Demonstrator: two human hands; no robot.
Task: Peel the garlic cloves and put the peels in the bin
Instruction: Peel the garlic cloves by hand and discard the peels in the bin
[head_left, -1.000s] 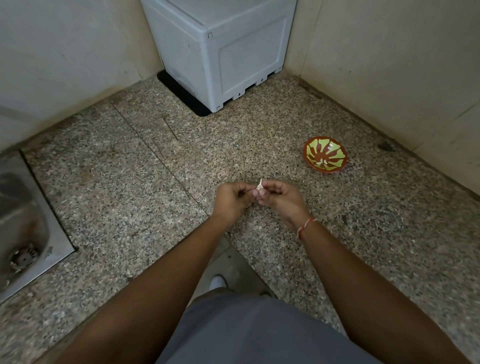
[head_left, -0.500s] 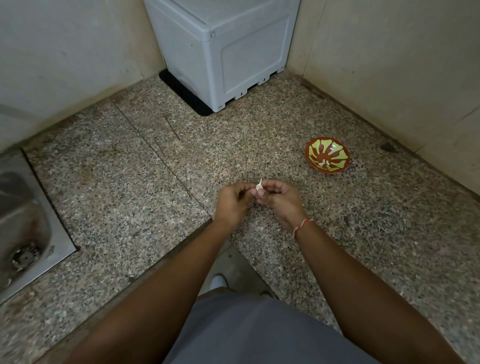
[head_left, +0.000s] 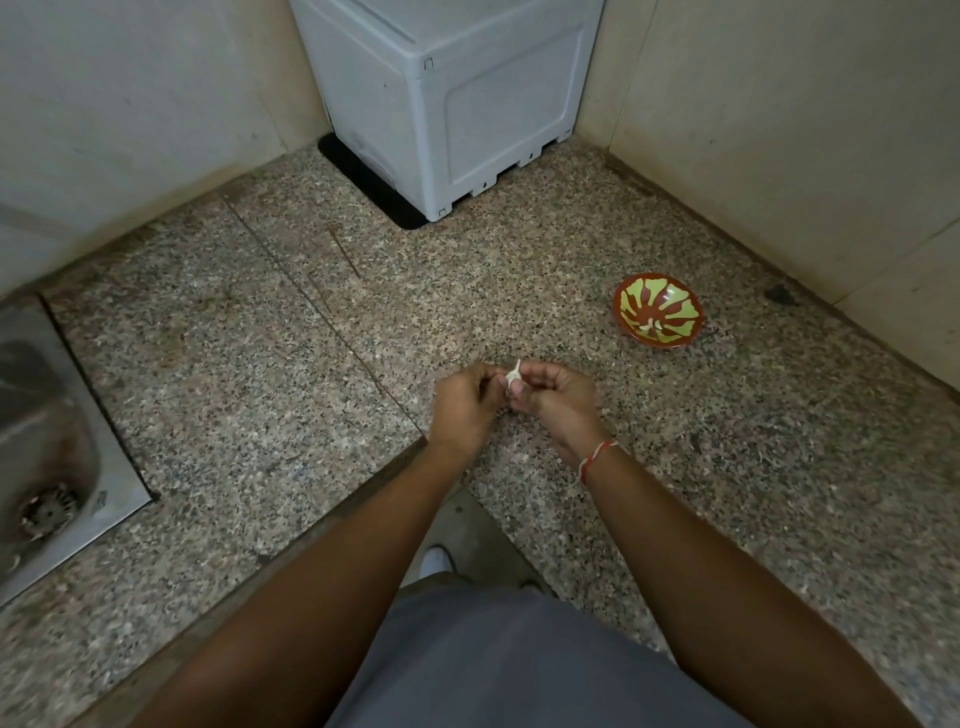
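Observation:
A small white garlic clove (head_left: 514, 376) with its pointed tip up sits between my two hands above the speckled granite counter (head_left: 260, 364). My left hand (head_left: 465, 402) pinches it from the left with curled fingers. My right hand (head_left: 553, 397), with a red thread at the wrist, pinches it from the right. Most of the clove is hidden by my fingertips. A red and green patterned bowl (head_left: 658, 312) stands to the right of my hands. No bin is in view.
A grey plastic box-like appliance (head_left: 452, 104) fills the back corner between two pale walls. A steel sink (head_left: 47, 441) with a drain is set into the counter at the left. The counter's inner corner edge runs just below my wrists.
Both hands stay together on the clove and have barely shifted; the fingers work slightly at it. Nothing was let go.

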